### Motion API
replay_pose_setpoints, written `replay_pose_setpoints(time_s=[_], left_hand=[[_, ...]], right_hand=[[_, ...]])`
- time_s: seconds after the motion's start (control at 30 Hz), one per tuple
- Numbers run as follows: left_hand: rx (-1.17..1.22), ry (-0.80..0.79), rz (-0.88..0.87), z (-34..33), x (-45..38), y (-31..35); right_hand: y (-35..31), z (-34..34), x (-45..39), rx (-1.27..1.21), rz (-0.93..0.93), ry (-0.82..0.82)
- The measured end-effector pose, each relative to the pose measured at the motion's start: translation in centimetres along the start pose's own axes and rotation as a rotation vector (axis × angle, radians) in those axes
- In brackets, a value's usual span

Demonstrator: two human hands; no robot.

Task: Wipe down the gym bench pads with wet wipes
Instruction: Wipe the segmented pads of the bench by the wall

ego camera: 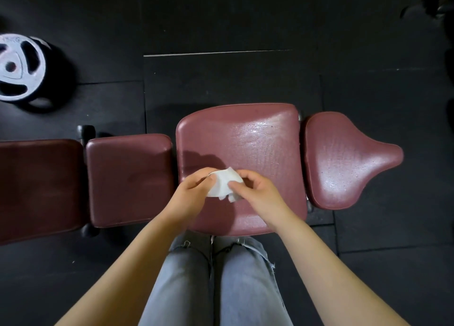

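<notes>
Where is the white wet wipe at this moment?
In the head view, the crumpled white wet wipe is near the centre, held between the left hand and the right hand above the large maroon padded bench pad.

At the centre of the frame, the left hand (194, 185) and right hand (255, 190) both pinch a crumpled white wet wipe (224, 184) over the large maroon seat pad (258, 141). A saddle-shaped pad (344, 158) lies at right, a smaller rectangular pad (127, 178) at left. Grey jeans (216, 281) fill the bottom centre. A silver weight plate (19, 67) lies on the black floor (221, 18), upper left.
</notes>
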State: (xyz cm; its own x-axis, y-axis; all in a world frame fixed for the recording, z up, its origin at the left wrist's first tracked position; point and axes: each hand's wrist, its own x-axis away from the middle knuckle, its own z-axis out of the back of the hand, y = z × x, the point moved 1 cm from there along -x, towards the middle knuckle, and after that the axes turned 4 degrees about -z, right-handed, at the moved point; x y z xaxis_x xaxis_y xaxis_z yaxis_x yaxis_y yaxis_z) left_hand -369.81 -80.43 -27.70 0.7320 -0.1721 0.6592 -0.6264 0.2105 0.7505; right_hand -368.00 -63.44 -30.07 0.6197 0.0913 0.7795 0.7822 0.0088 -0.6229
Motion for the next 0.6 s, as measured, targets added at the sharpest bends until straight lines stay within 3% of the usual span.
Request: replay_pose_setpoints(time_s=[0.13, 0.2, 0.37, 0.5, 0.6], left_hand=[[-0.161, 0.227, -0.012, 2.2, -1.4, -0.6], [-0.195, 0.266, 0.04, 3.6, -2.3, -1.4], [-0.474, 0.164, 0.063, 6.3, -4.9, -2.7], [-0.681, 0.063, 0.001, 7.5, -6.6, -2.8], [-0.705, 0.052, -0.003, 8.2, -7.4, -3.1]], right_hand=[[-0.1, 0.8, -2.2, 0.08, -0.011, 0.205], [-0.7, 2.1, -3.9, 0.171, -0.006, 0.33], [-3.5, 7.6, -9.5, 0.278, 0.125, 0.69], [-5.7, 11.4, -14.2, 0.302, 0.132, 0.926], [-6.5, 11.0, -16.6, 0.369, 0.079, 1.041]])
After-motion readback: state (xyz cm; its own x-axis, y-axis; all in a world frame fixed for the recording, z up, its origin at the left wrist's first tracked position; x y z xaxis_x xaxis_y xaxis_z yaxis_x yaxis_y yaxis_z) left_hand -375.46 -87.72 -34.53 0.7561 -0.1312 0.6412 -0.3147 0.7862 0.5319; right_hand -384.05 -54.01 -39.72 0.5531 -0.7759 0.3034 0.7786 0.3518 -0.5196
